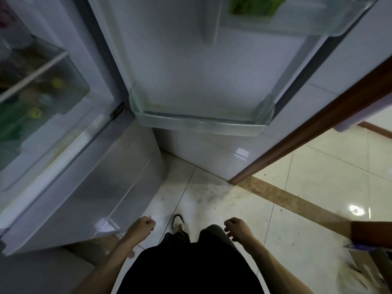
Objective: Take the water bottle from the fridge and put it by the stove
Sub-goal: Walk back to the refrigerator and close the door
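Fridge door is open; the fetch step is not yet begun. Left hand and right hand are held low, loosely curled, nothing gripped. Water bottle is possibly among the blurred yellow-capped shapes inside the fridge; a reach there is called for.

Blurred, unidentifiable items inside fridge

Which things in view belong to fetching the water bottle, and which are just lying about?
Job: open fridge door, fridge compartment, left hand, right hand, both holding nothing; no bottle plainly visible.
Lying about: green packet in upper door shelf, pale bag at lower right.
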A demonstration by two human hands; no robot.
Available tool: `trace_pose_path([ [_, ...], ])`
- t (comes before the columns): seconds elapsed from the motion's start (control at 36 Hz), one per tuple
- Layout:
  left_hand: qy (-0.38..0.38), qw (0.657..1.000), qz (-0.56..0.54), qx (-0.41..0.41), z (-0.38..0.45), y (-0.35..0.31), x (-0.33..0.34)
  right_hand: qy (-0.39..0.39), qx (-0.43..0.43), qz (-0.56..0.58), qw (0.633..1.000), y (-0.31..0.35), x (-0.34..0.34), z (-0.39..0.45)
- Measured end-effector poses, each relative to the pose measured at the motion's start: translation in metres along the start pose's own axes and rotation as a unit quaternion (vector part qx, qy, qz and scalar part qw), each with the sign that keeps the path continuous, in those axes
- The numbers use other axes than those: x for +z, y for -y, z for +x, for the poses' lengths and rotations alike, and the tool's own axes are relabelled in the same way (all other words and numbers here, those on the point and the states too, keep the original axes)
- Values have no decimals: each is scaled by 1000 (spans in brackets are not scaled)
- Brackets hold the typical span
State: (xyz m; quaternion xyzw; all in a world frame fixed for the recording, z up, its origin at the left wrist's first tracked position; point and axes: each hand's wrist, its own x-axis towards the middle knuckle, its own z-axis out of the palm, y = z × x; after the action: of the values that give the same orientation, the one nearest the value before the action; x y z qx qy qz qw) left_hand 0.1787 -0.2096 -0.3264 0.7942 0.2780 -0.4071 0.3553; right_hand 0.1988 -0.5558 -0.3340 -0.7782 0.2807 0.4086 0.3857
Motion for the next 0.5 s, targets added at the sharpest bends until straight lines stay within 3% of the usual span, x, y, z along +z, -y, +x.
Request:
trace_pose_path([
  [0.11, -64, 986, 60, 144, -22, -84, -15, 23, 43, -17, 999, -24, -13, 3],
  [0.19, -152, 941, 72, 292, -42, -145, -19, 11, 27, -20, 999, -26, -32, 10],
  [0.25, -236, 884, 74, 398, -57, -181, -19, -11, -2, 11, 1000, -15, -52, 16],
  [0.31, -328, 800, 86, 495, -69, -216, -17, -49, -48, 37, 997, 9, -78, 20],
  [0.36, -402, 720, 119, 553, -73, -249, -15, -89, -108, 59, 989, 45, -108, 20],
  [0.39, -421, 702, 141, 557, -72, -265, -14, -109, -140, 73, 981, 64, -124, 18],
  [0.42, -428, 701, 164, 546, -70, -279, -12, -131, -173, 86, 972, 85, -141, 15],
  [0.5, -429, 743, 238, 455, -64, -305, -5, -194, -289, 106, 931, 143, -194, -2],
])
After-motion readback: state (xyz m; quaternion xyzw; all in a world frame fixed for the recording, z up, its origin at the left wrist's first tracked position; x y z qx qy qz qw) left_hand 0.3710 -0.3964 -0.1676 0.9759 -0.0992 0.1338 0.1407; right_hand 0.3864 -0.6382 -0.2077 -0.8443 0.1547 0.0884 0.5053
